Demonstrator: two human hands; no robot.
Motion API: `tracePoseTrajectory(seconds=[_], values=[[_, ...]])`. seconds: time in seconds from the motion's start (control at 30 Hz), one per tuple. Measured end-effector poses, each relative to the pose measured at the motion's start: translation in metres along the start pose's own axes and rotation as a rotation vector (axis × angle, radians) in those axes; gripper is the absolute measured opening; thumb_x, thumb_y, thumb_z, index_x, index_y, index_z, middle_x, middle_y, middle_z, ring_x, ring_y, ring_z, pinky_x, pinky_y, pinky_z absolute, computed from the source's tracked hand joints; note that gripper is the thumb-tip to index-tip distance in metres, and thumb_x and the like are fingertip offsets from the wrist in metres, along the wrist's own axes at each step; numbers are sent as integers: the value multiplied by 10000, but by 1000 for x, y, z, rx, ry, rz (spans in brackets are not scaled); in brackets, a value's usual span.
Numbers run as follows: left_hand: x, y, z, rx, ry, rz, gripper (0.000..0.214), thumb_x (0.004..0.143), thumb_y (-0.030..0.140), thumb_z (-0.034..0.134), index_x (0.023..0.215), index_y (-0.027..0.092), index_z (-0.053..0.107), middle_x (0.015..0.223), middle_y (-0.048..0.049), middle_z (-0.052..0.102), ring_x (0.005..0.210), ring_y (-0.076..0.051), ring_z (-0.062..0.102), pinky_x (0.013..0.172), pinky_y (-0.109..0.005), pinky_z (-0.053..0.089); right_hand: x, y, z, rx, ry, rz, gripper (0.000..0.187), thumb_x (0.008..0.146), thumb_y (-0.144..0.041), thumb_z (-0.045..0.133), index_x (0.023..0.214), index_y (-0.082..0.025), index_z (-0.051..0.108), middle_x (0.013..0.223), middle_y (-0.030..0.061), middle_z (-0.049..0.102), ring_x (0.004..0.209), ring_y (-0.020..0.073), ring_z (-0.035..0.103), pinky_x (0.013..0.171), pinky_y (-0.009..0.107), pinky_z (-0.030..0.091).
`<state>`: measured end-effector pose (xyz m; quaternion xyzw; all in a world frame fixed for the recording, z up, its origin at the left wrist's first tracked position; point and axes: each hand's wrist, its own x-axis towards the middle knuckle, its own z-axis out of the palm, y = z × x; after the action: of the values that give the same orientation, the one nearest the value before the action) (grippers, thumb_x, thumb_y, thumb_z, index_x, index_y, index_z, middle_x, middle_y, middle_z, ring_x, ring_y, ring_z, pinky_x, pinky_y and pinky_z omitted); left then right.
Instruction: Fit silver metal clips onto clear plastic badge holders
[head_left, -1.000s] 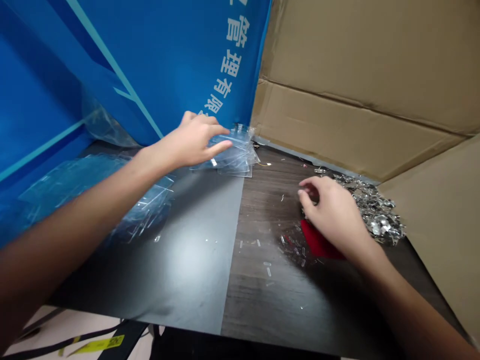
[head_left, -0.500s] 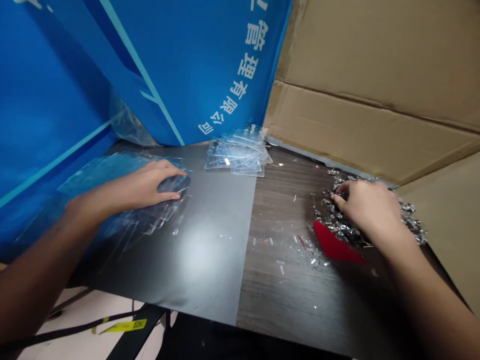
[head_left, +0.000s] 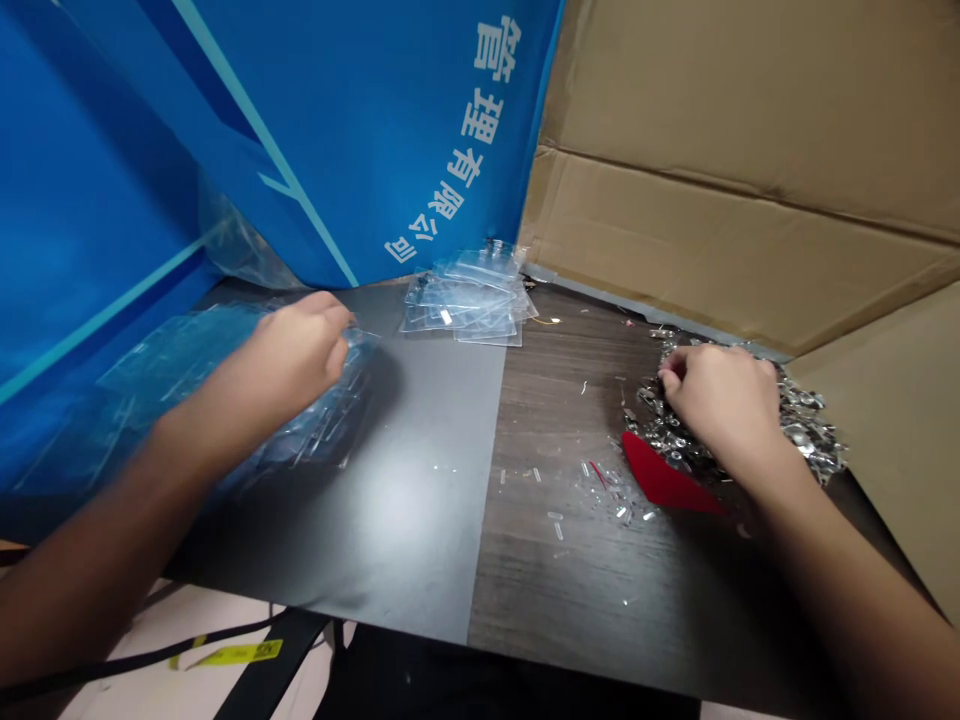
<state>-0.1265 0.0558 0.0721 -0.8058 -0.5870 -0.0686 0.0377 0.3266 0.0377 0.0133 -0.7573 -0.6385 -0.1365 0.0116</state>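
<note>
My left hand point(head_left: 304, 340) is above a spread of clear plastic sleeves point(head_left: 187, 350) on the left of the table. Its thumb and fingers are pinched together, and whatever is between them is hidden. At the right, my right hand point(head_left: 724, 395) rests over a heap of small shiny metal clips point(head_left: 806, 430). Its fingers curl down at the heap's left edge with thumb and forefinger close together; I cannot make out what the tips hold. A flat red piece point(head_left: 667, 478) lies in front of the heap, near my right wrist.
A stack of clear sleeves point(head_left: 469, 300) lies at the back middle of the table point(head_left: 420, 540). Tiny clear scraps point(head_left: 622, 505) are scattered left of the red piece. A blue printed banner point(head_left: 360, 120) and a cardboard wall point(head_left: 750, 120) close off the back.
My left hand has risen from the sleeves, and its spread thumb and fingers have closed into a pinch. My right hand stays at the clip heap. The view has shifted slightly.
</note>
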Motion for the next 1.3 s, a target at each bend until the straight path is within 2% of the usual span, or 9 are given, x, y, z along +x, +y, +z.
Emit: tracePoseTrajectory(seconds=[0.1,0.17,0.3,0.4,0.53,0.67,0.8,1.0,1.3], values=[[-5,33,-13,-234,245,-42,247,1038,168,477,1091,180,718,1149,-116,793,1092,-288,739,1004,-435,535,0,-3,-9,39,-10,58,241,1018,-200,584,989,-148,818,968,219,811,907,373,714,795,466,428],[-6,58,-11,-564,279,-65,184,1032,182,524,1043,190,708,1028,-73,808,994,-240,753,922,-394,545,0,-4,-16,74,33,102,260,1037,-195,556,1039,-118,804,1033,248,804,942,384,710,815,477,425],[-6,100,26,-1214,90,-60,68,1011,224,569,1056,187,604,837,-24,662,752,-169,616,726,-330,492,-6,-10,-29,248,228,185,272,1052,-192,502,1130,-109,749,1151,279,757,1053,403,672,869,492,437],[-11,119,55,-1530,-125,-159,273,1006,340,601,1233,187,596,817,11,531,703,-154,494,664,-317,410,-15,-20,-36,419,337,171,243,1079,-219,457,1130,-157,686,1183,272,710,1123,417,634,941,518,435],[-22,126,66,-1662,-370,-115,686,864,297,780,1497,200,535,970,-3,474,864,-161,494,773,-329,429,-26,-30,-38,597,378,69,229,1136,-277,377,1109,-228,599,1227,259,643,1159,419,612,947,536,441],[-27,122,66,-1719,-430,-1,986,815,259,875,1677,228,397,1078,-16,427,902,-141,445,809,-332,426,-28,-33,-31,616,504,9,157,1125,-258,448,1049,-272,585,1148,217,663,1068,393,639,866,529,468],[-29,119,69,-1733,-425,38,1024,845,245,881,1730,242,368,1094,-14,415,897,-130,440,800,-326,423,-31,-42,-25,640,622,-59,96,1056,-173,543,1032,-228,619,971,135,714,892,303,717,820,475,529],[-30,118,79,-1711,-331,24,844,961,263,770,1726,220,417,1194,-61,537,1005,-172,545,962,-378,492,-56,-74,-29,943,474,-284,84,1039,-156,684,1030,-215,744,925,49,785,743,190,764,727,351,612],[-27,120,90,-1867,-262,-59,730,1072,456,638,1716,232,379,1495,-177,624,1176,-278,738,1130,-523,548,-64,-86,-9,1057,63,-537,317,986,-156,807,1296,-198,752,1116,68,859,936,215,843,925,374,678]])
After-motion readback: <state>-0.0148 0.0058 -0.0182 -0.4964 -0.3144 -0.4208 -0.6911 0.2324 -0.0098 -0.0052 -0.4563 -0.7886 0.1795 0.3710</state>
